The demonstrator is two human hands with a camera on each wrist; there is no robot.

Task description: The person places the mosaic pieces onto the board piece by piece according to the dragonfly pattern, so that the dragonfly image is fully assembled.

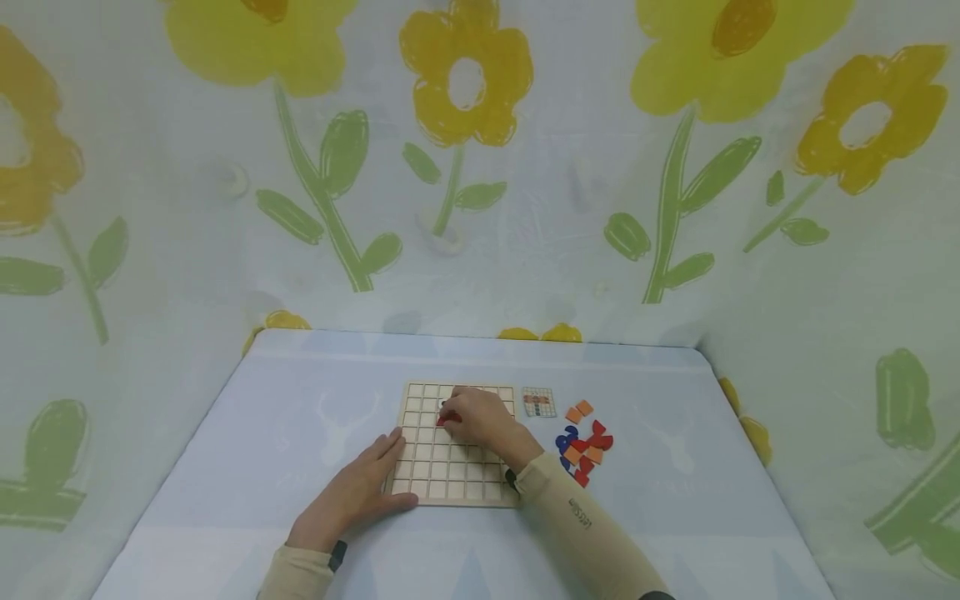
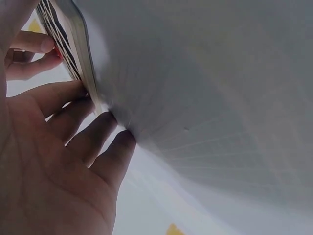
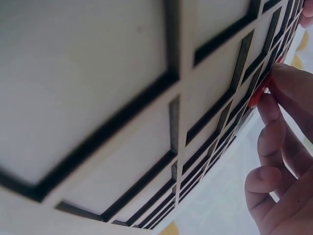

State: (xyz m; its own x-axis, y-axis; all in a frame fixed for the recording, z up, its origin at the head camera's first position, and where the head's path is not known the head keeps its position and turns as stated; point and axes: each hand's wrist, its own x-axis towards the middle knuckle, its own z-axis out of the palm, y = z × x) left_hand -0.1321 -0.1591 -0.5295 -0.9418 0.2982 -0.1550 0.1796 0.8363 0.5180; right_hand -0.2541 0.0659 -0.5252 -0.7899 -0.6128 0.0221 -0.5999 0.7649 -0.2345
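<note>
A wooden grid board (image 1: 450,471) with square cells lies on the table. My right hand (image 1: 482,417) is over its upper middle and pinches a red piece (image 3: 260,90) between thumb and finger. In the right wrist view the piece is at the grid's ridges; whether it sits in a cell I cannot tell. Part of the board lies hidden under the right hand and forearm. My left hand (image 1: 360,490) rests at the board's left edge with fingers extended. The left wrist view shows its fingertips (image 2: 124,139) touching the table beside the board's side.
Just right of the board lies a small patterned card (image 1: 538,402). Beyond it is a loose pile of red pieces (image 1: 602,442), blue pieces (image 1: 572,433) and orange squares (image 1: 584,407). The pale table (image 1: 285,442) meets a flower-printed cloth (image 1: 525,275) at the back.
</note>
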